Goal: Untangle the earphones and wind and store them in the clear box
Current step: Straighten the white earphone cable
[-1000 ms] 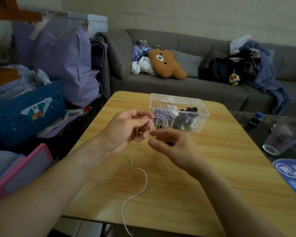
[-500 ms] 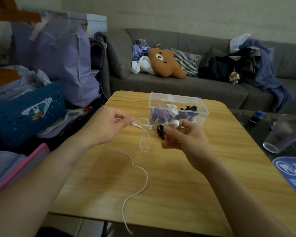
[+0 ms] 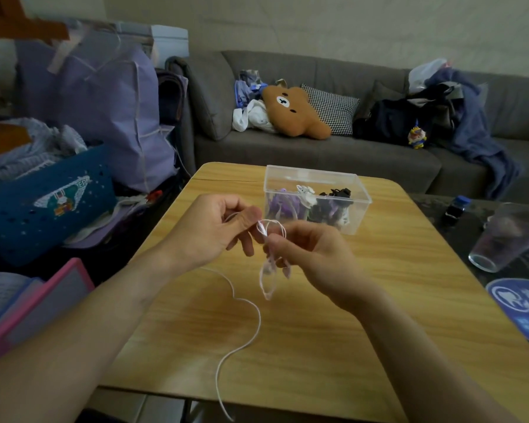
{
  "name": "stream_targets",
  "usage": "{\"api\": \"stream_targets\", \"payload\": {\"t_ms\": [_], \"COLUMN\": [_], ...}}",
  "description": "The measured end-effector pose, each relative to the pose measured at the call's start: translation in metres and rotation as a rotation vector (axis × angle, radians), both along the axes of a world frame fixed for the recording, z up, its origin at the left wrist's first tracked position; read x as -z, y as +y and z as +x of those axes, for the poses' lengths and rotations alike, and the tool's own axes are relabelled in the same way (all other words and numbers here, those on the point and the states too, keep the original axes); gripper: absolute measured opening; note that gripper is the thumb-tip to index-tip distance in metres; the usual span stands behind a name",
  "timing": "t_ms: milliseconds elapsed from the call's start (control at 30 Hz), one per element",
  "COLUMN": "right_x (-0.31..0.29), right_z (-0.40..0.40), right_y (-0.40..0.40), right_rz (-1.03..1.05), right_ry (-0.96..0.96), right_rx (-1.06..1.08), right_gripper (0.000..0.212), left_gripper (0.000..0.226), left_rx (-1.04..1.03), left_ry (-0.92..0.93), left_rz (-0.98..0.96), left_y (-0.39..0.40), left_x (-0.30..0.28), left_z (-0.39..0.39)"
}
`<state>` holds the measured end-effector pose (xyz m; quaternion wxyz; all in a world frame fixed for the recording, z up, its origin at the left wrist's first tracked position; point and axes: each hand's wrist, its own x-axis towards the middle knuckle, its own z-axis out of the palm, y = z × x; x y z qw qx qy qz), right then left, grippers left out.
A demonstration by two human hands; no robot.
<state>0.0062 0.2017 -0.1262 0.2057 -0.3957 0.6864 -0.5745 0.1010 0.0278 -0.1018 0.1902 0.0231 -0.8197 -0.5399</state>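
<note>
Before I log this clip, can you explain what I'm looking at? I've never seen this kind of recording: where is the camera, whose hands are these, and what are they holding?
There is no machine here. A person wears one wide-angle camera on the head, so the single picture looks forward and down over both bare forearms.

The left hand and right hand meet above a wooden table. Both pinch a thin white earphone cable in their fingers. Small loops hang between and below the hands, and the rest of the cable trails across the table toward the near edge.

Behind the hands stands a clear box, open at the top, with purple, white and black bundles already inside, seemingly other earphones. To the right, on a darker surface, a clear tumbler lies tipped. A grey sofa with a bear cushion fills the background.
</note>
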Motion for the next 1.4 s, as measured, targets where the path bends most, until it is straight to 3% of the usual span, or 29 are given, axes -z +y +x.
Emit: {"api": "stream_targets", "payload": {"t_ms": [233,367,433,533,600,667,833,900,967,1133,1233,1400], "right_x": [-0.003,-0.018,-0.026,-0.029,-0.028,-0.028,-0.031,-0.029,-0.027,-0.026,-0.028,-0.027], "right_z": [-0.003,-0.008,-0.015,-0.026,-0.028,-0.026,-0.025,-0.024,-0.022,-0.016,-0.013,-0.022], "right_y": [0.001,0.006,0.015,0.027,0.032,0.031,0.028,0.028,0.028,0.02,0.016,0.023], "right_rz": [-0.165,-0.364,-0.548,-0.67,-0.675,-0.642,-0.53,-0.458,-0.404,-0.374,-0.387,-0.453], "right_ry": [-0.172,-0.54,-0.732,-0.832,-0.87,-0.875,-0.816,-0.769,-0.73,-0.708,-0.704,-0.692], "right_rx": [0.142,0.043,0.095,0.215,0.196,0.153,0.038,0.027,0.024,-0.013,-0.026,0.12], "right_gripper": [0.017,0.024,0.028,0.01,0.003,0.003,0.027,0.032,0.033,0.032,0.036,0.032], "left_gripper": [0.03,0.023,0.026,0.028,0.028,0.027,0.02,0.03,0.036,0.059,0.051,0.039], "left_rx": [-0.004,-0.116,-0.218,-0.301,-0.317,-0.344,-0.346,-0.357,-0.392,0.013,0.209,0.242], "left_ry": [-0.086,-0.115,-0.152,-0.184,-0.204,-0.234,-0.359,-0.341,-0.244,-0.101,-0.105,-0.217], "left_rz": [0.046,0.017,0.19,0.563,0.616,0.567,0.409,0.35,0.149,-0.214,-0.121,0.043], "left_y": [0.003,-0.001,-0.012,-0.032,-0.038,-0.037,-0.032,-0.026,-0.014,0.03,0.057,0.073], "left_x": [0.001,0.005,0.004,0.003,0.005,0.009,0.01,0.009,0.007,0.007,0.013,0.017], "left_z": [0.0,-0.004,-0.005,-0.003,-0.004,-0.005,-0.006,-0.006,-0.005,0.0,-0.002,-0.008]}}
